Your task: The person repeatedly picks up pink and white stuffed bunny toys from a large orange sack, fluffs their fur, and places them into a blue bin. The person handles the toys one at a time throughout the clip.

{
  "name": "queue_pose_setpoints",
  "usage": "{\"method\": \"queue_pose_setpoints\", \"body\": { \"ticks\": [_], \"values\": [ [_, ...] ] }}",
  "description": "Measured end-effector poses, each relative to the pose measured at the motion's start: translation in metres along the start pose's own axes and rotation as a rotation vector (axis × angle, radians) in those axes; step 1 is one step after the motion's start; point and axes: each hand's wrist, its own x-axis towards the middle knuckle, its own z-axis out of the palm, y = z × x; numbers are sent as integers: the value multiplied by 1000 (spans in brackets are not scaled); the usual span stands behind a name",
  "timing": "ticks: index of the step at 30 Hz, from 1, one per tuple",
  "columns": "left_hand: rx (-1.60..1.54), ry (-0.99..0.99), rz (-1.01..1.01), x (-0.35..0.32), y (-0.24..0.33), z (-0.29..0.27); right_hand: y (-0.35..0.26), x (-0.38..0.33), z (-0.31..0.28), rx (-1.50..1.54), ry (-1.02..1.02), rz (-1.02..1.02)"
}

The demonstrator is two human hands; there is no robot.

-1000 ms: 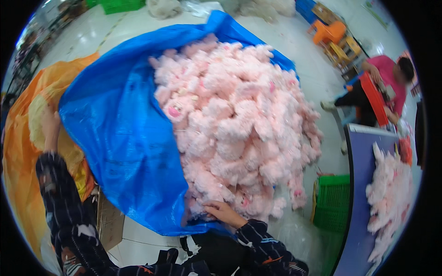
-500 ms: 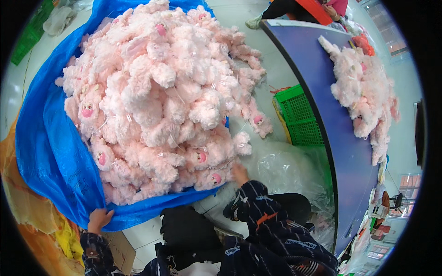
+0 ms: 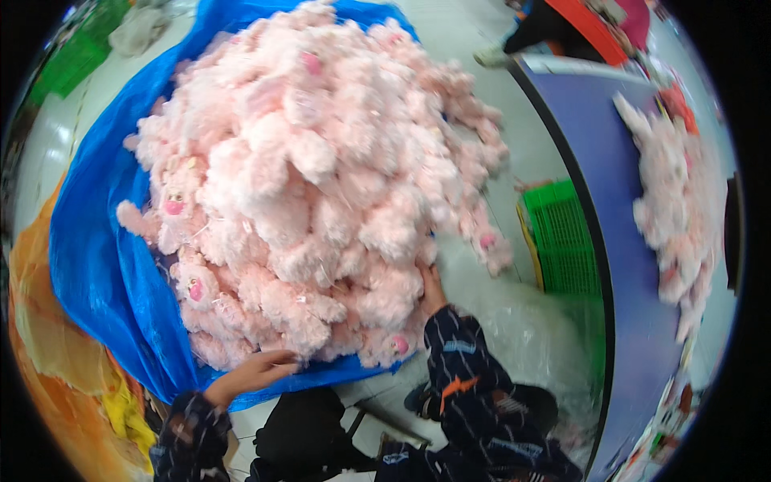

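A big heap of pale pink plush toys (image 3: 297, 185) with darker pink snouts lies on a crumpled blue plastic sheet (image 3: 96, 241). My left hand (image 3: 261, 371) is at the heap's near edge, above the sheet's near rim, its fingers stretched out and nothing held in them. Against the lower right side of the heap rests my right hand (image 3: 434, 291), fingers extended along the fur; the fingertips are partly lost in the plush. One toy with a pink snout (image 3: 399, 345) lies between the hands at the near edge.
To the right stands a blue-topped table (image 3: 574, 145) with more pink plush toys (image 3: 675, 209) on it. Green crates (image 3: 560, 237) and clear plastic bags (image 3: 522, 333) sit beside it. Orange and yellow sheeting (image 3: 56, 361) lies at left. Another person (image 3: 562, 32) is at the far right.
My left hand has left the sheet's rim and moved right toward the heap. My right hand has moved up against the heap's side. The whole view has shifted somewhat.
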Motion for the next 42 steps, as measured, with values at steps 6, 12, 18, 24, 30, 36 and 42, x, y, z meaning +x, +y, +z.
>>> {"method": "queue_pose_setpoints", "body": {
  "ticks": [6, 12, 18, 24, 30, 36, 42],
  "values": [
    [-967, -26, -336, 132, -61, 46, 19, 10, 37, -203, -18, 43],
    [-1670, 479, -196, 199, -99, 15, 39, 32, 33, -281, -167, -94],
    [-1756, 726, 108, 220, -101, -82, 25, 106, 89, -101, 61, -15],
    [-1532, 924, 428, 159, -84, -246, -17, 117, 256, -282, -178, 29],
    [-1133, 1152, 431, 64, -71, -361, -30, 77, 394, -609, -638, 118],
    [192, 1616, 394, 33, -25, -185, -56, 12, 281, -571, -630, -847],
    [254, 91, 475, 65, -2, 20, -10, 30, -61, -1284, 367, -372]
  ]
}}
